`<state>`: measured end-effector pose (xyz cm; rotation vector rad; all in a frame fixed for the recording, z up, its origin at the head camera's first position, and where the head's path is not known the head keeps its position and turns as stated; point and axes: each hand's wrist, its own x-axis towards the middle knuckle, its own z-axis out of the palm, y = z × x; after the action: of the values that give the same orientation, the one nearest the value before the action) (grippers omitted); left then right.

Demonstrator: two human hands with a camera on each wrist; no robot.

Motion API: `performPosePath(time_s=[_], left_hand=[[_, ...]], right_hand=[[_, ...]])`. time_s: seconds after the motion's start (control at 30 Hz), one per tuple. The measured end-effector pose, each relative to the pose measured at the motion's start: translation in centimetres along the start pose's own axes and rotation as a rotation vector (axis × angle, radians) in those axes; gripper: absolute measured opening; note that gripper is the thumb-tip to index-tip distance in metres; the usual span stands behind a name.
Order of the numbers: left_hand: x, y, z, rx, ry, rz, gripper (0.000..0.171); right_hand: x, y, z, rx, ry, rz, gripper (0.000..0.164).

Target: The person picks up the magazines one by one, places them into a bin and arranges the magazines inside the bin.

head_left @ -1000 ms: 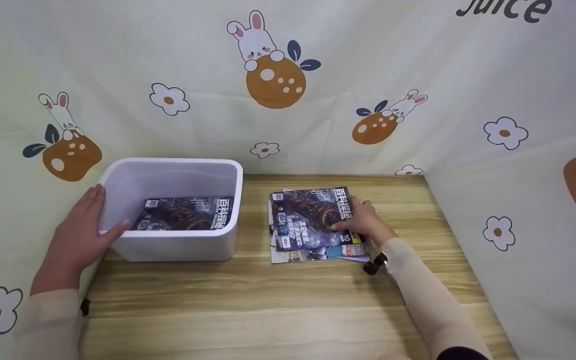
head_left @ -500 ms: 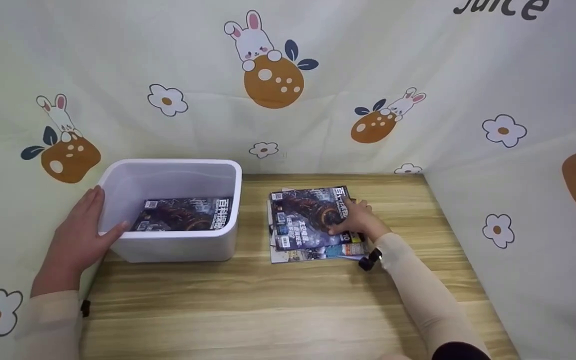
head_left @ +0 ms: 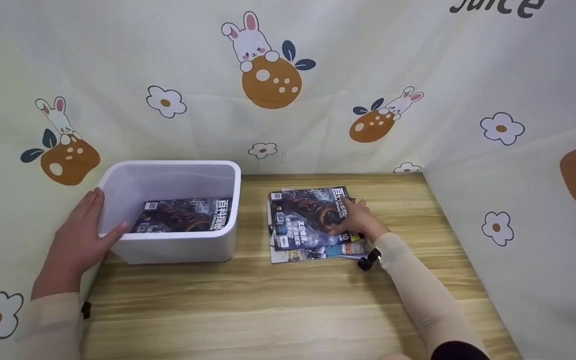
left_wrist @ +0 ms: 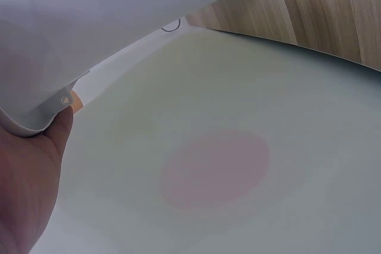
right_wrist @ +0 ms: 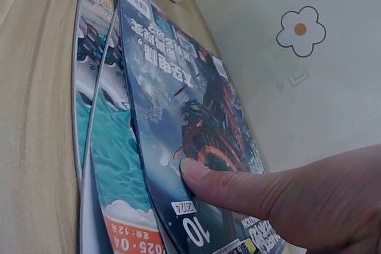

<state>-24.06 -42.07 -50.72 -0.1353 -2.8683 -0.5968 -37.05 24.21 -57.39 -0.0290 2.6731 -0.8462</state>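
Right hand (head_left: 360, 220) edges slightly further across the top magazine (head_left: 298, 222), thumb on its cover, pinch unclear; its stack (head_left: 305, 256) lies on the counter (head_left: 258, 310) beside the white bin (head_left: 178, 250), which the left hand (head_left: 79, 237) grips.

This looks like a small place closed in by cloth (head_left: 338, 50), but I cannot tell if it is in a home or somewhere else. The cloth is pale and hangs on 3 sides, with soft folds in it. It shows white bunnies (head_left: 249, 44) on orange fruits (head_left: 271, 83), flowers (head_left: 501, 129) and the word "juice" (head_left: 499, 8), cut off at the top. It comes down to a flat surface (head_left: 248, 310) that looks like light wood with brown streaks.
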Motion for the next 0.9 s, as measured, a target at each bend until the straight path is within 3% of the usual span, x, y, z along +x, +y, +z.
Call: performPosePath(time_s=[0.5, 0.9], left_hand=[[-0.1, 0.0, 0.1, -0.011, -0.013, -0.015, 0.107], [-0.1, 0.1, 0.0, -0.017, -0.003, -0.005, 0.106]], right_hand=[[0.4, 0.4, -0.1, 0.001, -0.001, 0.007, 0.137], [1.5, 2.2, -0.6, 0.162, -0.005, -0.151, 0.138]])
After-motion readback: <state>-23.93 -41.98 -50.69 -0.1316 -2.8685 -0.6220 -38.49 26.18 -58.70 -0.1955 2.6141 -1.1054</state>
